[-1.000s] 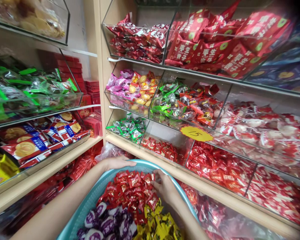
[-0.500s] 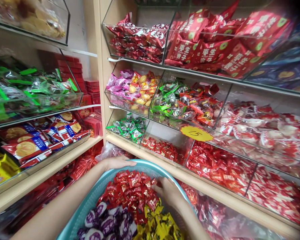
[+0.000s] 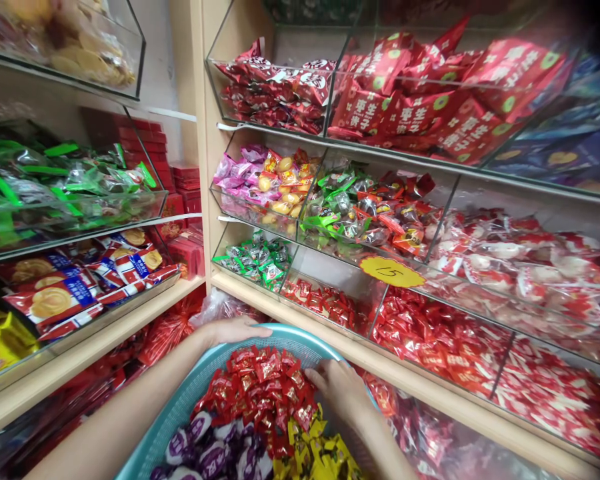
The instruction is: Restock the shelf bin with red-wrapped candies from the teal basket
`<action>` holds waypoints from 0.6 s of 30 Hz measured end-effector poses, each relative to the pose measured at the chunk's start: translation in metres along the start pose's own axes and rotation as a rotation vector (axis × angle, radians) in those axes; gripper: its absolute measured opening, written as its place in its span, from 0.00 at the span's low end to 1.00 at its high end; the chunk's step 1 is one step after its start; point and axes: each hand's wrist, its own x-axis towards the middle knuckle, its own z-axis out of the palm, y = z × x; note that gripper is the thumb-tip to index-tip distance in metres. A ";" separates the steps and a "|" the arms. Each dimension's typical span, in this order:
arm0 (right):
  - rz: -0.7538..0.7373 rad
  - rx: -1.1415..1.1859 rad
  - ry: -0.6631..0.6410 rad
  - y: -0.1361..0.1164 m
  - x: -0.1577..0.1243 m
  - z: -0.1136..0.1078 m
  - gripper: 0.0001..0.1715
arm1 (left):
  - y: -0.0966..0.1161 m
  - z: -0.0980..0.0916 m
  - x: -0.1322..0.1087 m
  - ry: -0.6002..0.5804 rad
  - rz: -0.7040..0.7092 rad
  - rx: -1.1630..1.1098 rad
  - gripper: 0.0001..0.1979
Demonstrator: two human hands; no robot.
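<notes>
A turquoise plastic basket (image 3: 160,427) sits low in front of me, holding wrapped sweets. Red-wrapped sweets (image 3: 267,380) lie at its far side, purple-and-white ones (image 3: 213,447) at the near left, and yellow ones (image 3: 320,460) at the near right. With its fingers over the far left rim, my left hand (image 3: 237,330) grips the basket. My right hand (image 3: 337,387) is at the basket's right side, beside the red sweets. Its fingers are curled with the thumb toward the sweets; what they hold, if anything, is hidden.
Ahead and right, clear bins on wooden shelves hold packaged sweets, including a bin of small red sweets (image 3: 325,303). A yellow price tag (image 3: 391,272) reads 15. Left shelves carry green packets (image 3: 65,173) and biscuit packets (image 3: 55,300). Plastic bags (image 3: 430,427) lie below the right shelf.
The basket and shelves have shifted slightly in view. My right hand appears a little closer to the basket's right rim; my left hand keeps its grip on the rim.
</notes>
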 end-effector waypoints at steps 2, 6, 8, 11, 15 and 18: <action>-0.011 0.009 0.048 -0.004 -0.001 -0.011 0.19 | 0.001 0.000 0.000 0.011 0.003 0.033 0.30; -0.111 0.112 0.146 -0.010 0.012 -0.054 0.21 | 0.004 0.000 0.000 -0.010 0.006 -0.004 0.30; -0.109 0.101 0.235 -0.011 0.030 -0.079 0.22 | 0.004 0.000 0.000 -0.019 -0.011 -0.057 0.31; -0.035 -0.061 0.310 -0.006 0.072 -0.103 0.21 | 0.002 0.001 0.001 -0.017 -0.007 -0.041 0.31; 0.168 -0.215 0.144 0.003 0.129 -0.103 0.21 | -0.003 -0.001 0.004 0.008 0.026 0.048 0.32; 0.223 -0.215 0.077 0.009 0.156 -0.087 0.27 | -0.005 -0.003 0.005 0.037 0.022 0.081 0.33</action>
